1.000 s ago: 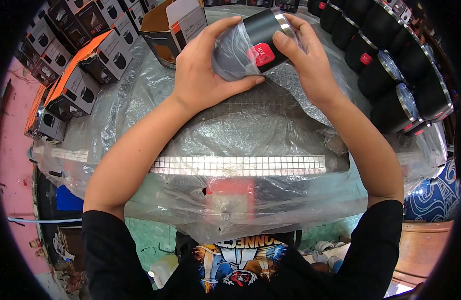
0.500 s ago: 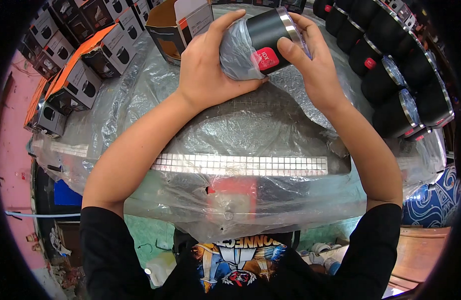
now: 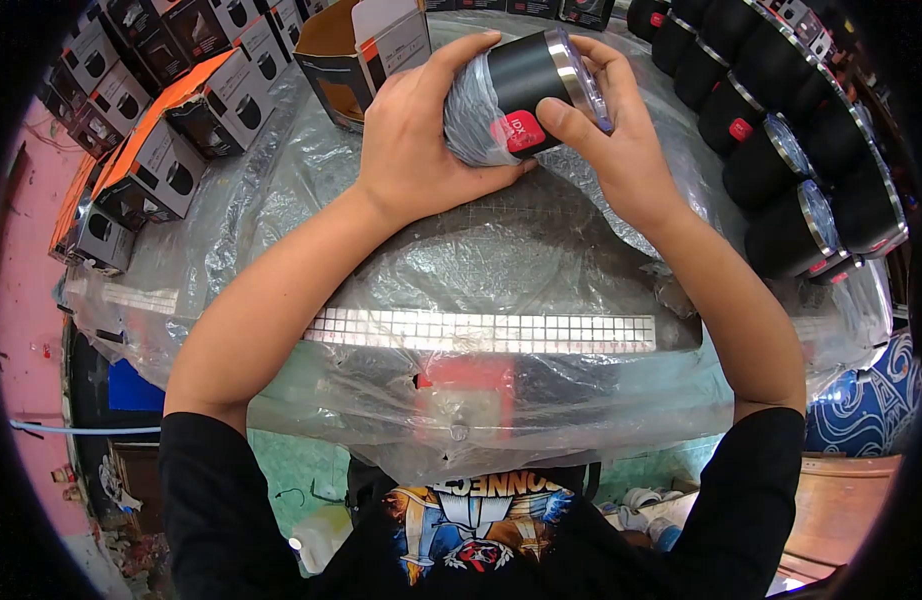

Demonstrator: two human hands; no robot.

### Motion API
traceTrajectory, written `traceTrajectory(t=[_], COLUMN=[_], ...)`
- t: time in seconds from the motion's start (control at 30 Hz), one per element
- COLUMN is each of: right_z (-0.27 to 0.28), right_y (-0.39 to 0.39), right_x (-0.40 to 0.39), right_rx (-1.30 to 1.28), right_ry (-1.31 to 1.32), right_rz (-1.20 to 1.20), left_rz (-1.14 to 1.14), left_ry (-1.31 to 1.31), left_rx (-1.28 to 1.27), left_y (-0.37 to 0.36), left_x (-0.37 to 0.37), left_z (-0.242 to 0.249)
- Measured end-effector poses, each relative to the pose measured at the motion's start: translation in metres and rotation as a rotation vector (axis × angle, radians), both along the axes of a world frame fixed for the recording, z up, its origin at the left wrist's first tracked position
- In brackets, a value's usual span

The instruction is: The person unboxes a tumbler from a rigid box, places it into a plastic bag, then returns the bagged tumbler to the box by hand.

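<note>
A black tumbler (image 3: 529, 82) with a red label and a steel rim is held on its side above the table. Its base end, on the left, is wrapped in a thin plastic bag (image 3: 473, 115), and a clear lid (image 3: 593, 92) covers the right end. My left hand (image 3: 413, 135) grips the bagged end, thumb and fingers around it. Around the rim end is my right hand (image 3: 626, 135), its thumb on the black side near the label. An open cardboard box (image 3: 331, 75) stands just behind my left hand.
Printed boxes (image 3: 221, 100) with orange edges stand in rows at the left. Several black tumblers (image 3: 761, 165) are grouped at the right. Crumpled clear plastic sheeting (image 3: 461, 260) covers the table, with a white gridded strip (image 3: 481, 331) near the front edge.
The tumbler has turned slightly, its lid now showing more toward me, and the label has shifted a little left and down. Both hands have moved slightly with it.
</note>
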State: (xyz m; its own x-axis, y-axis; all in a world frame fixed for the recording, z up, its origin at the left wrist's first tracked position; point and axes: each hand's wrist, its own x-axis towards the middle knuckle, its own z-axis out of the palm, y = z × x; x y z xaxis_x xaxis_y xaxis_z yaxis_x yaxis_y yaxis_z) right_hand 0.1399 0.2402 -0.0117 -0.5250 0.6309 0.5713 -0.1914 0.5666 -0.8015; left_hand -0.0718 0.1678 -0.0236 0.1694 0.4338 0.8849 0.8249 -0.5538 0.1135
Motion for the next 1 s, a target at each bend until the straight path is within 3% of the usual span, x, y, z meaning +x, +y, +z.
traceTrajectory(t=[0.27, 0.53, 0.67, 0.77, 0.83, 1.0], right_z=[-0.006, -0.010, -0.009, -0.010, -0.011, -0.011], right_y=[0.004, 0.008, 0.009, 0.016, 0.016, 0.016], right_x=[-0.001, -0.003, -0.005, -0.004, -0.004, -0.004], right_rx=[0.049, 0.084, 0.023, 0.009, -0.009, -0.041], right_ry=[-0.026, -0.022, 0.069, 0.100, 0.117, 0.131], right_rz=[-0.064, -0.151, -0.164, -0.196, -0.187, -0.151], left_rz=[0.068, 0.204, 0.166, 0.064, 0.150, 0.213], left_ry=[0.082, 0.174, 0.194, 0.139, 0.094, 0.218], left_rx=[-0.042, 0.081, 0.077, 0.211, 0.294, 0.233], left_y=[-0.002, -0.004, -0.005, -0.001, 0.000, -0.003], left_x=[0.002, 0.004, 0.003, -0.002, -0.003, -0.002], left_z=[0.004, 0.010, 0.012, 0.011, 0.005, 0.005])
